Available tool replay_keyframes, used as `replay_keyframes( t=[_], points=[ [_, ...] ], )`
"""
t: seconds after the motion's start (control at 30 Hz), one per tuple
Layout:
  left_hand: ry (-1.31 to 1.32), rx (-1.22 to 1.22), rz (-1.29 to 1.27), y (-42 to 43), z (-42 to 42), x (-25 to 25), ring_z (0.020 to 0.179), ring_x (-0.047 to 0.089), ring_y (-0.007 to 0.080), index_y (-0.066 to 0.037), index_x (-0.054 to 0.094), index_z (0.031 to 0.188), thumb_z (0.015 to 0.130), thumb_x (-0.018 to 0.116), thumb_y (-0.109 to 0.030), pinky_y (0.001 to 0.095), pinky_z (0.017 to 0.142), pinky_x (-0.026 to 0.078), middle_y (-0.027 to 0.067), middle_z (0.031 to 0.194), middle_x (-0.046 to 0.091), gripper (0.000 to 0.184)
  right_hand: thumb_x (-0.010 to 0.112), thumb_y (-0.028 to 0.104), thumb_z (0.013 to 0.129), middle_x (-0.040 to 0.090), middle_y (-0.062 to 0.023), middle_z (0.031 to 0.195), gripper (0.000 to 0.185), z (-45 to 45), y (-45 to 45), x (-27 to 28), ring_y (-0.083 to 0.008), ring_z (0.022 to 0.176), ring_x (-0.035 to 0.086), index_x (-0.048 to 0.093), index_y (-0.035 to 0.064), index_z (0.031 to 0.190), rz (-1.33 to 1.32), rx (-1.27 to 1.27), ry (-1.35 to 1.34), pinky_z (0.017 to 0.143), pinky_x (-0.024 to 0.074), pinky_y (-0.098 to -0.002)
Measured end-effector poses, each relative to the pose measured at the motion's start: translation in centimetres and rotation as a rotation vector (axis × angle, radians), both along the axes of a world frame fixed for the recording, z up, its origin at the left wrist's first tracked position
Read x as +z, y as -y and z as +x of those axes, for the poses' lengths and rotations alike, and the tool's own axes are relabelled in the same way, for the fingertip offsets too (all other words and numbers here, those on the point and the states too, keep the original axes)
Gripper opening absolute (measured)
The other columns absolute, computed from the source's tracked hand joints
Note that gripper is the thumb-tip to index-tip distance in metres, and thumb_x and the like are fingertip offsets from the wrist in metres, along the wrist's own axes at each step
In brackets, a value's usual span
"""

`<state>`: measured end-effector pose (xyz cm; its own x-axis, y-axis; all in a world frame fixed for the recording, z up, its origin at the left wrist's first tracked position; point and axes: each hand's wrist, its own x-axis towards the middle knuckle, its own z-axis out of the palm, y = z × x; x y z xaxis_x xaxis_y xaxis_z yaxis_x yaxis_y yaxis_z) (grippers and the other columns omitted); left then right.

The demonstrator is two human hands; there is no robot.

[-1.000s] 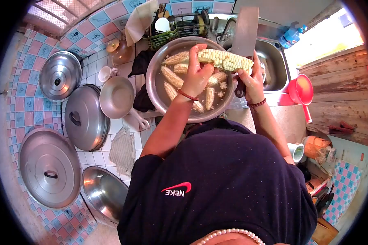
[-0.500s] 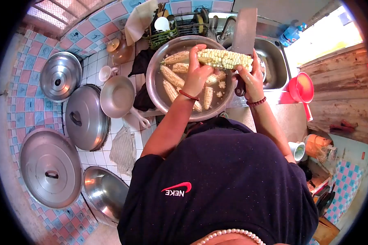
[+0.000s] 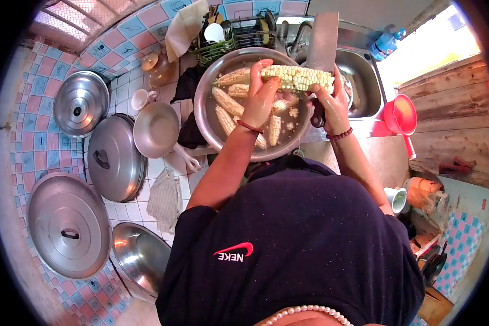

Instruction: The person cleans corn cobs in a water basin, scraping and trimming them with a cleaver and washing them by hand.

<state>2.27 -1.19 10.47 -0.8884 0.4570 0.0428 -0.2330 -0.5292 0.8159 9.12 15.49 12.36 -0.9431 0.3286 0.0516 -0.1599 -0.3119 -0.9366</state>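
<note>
A pale corn cob (image 3: 296, 77) is held level above a large metal basin (image 3: 204, 117). My left hand (image 3: 261, 98) grips its left end, fingers wrapped round it. At the other end my right hand (image 3: 333, 103) holds the cob with thumb and fingers, together with a cleaver (image 3: 323, 43) whose broad blade points up and away. The cleaver's dark handle shows below the right palm. Several corn cobs (image 3: 227, 101) and small loose bits lie in water in the basin.
Behind the basin stand a dish rack (image 3: 250, 38) and a sink (image 3: 367, 76) with a tap. A red dipper (image 3: 401, 115) is at the right. On the left are a pan (image 3: 156, 130), metal lids (image 3: 68, 225), a cup (image 3: 141, 99) and a cloth (image 3: 164, 200).
Both hands and the held cob have shifted very slightly left. The left thumb has moved onto the cob's near side. The grip on the cleaver is the same.
</note>
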Motion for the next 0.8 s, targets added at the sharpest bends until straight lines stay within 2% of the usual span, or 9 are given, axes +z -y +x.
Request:
replay_keyframes(
  t=[0.1, 0.2, 0.3, 0.5, 0.6, 0.7, 0.8],
  points=[
    [0.015, 0.012, 0.006, -0.2, -0.1, -0.1, 0.095, 0.060, 0.0177, -0.009, 0.033, 0.137, 0.088, 0.041, 0.005, 0.0335, 0.076, 0.055, 0.0118, 0.116, 0.055, 0.052, 0.066, 0.001, 0.086, 0.057, -0.0073, 0.111, 0.076, 0.0, 0.1, 0.0, -0.0114, 0.083, 0.061, 0.026, 0.0075, 0.150, 0.033, -0.003, 0.012, 0.058, 0.0528, -0.0223],
    [-0.099, 0.041, -0.140, -0.2, -0.4, -0.3, 0.092, 0.061, 0.0170, -0.009, 0.033, 0.137, 0.092, 0.043, 0.004, 0.0309, 0.074, 0.054, 0.0112, 0.114, 0.055, 0.048, 0.066, 0.002, 0.086, 0.058, -0.0066, 0.108, 0.074, 0.1, 0.6, 0.3, -0.0110, 0.082, 0.061, 0.028, 0.0077, 0.149, -0.019, 0.006, 0.003, 0.057, 0.0521, -0.0219],
    [-0.148, 0.112, -0.164, -0.6, -0.1, -0.2, 0.086, 0.060, 0.0148, -0.008, 0.032, 0.137, 0.092, 0.049, 0.003, 0.0278, 0.071, 0.054, 0.0097, 0.110, 0.056, 0.050, 0.065, 0.002, 0.087, 0.059, -0.0056, 0.104, 0.067, 0.1, 1.1, 1.0, -0.0104, 0.081, 0.061, 0.033, 0.0078, 0.145, -0.063, -0.040, 0.052, 0.056, 0.0517, -0.0216],
    [-0.106, 0.135, -0.171, -1.1, 0.1, -0.4, 0.083, 0.060, 0.0115, -0.007, 0.031, 0.137, 0.086, 0.058, 0.007, 0.0251, 0.066, 0.053, 0.0074, 0.105, 0.057, 0.060, 0.065, 0.003, 0.087, 0.059, -0.0047, 0.103, 0.055, 0.1, 1.3, 1.1, -0.0098, 0.078, 0.061, 0.040, 0.0077, 0.136, -0.065, -0.024, 0.054, 0.054, 0.0516, -0.0206],
    [-0.166, 0.176, -0.251, -1.1, -0.6, -1.7, 0.093, 0.058, 0.0137, -0.007, 0.035, 0.134, 0.078, 0.066, 0.005, 0.0265, 0.073, 0.053, 0.0096, 0.118, 0.049, 0.065, 0.065, 0.003, 0.087, 0.059, -0.0049, 0.103, 0.055, 0.2, 1.5, 0.8, -0.0099, 0.077, 0.061, 0.040, 0.0079, 0.136, -0.089, -0.026, 0.049, 0.053, 0.0519, -0.0204],
    [-0.222, 0.183, -0.347, -0.8, -1.0, -2.4, 0.095, 0.056, 0.0138, -0.006, 0.036, 0.133, 0.076, 0.067, 0.003, 0.0259, 0.076, 0.052, 0.0096, 0.118, 0.049, 0.066, 0.065, 0.002, 0.087, 0.059, -0.0055, 0.103, 0.054, 0.3, 1.6, 0.7, -0.0101, 0.078, 0.062, 0.040, 0.0074, 0.136, -0.108, -0.042, 0.069, 0.054, 0.0524, -0.0204],
    [-0.174, 0.134, -0.214, -0.5, -0.6, -2.1, 0.099, 0.056, 0.0149, -0.006, 0.037, 0.134, 0.074, 0.067, 0.004, 0.0264, 0.077, 0.052, 0.0112, 0.120, 0.048, 0.067, 0.061, 0.006, 0.092, 0.061, -0.0083, 0.103, 0.058, 0.5, 1.5, 0.7, -0.0145, 0.078, 0.064, 0.033, 0.0047, 0.143, -0.051, -0.021, 0.033, 0.058, 0.0539, -0.0237]
  ],
)
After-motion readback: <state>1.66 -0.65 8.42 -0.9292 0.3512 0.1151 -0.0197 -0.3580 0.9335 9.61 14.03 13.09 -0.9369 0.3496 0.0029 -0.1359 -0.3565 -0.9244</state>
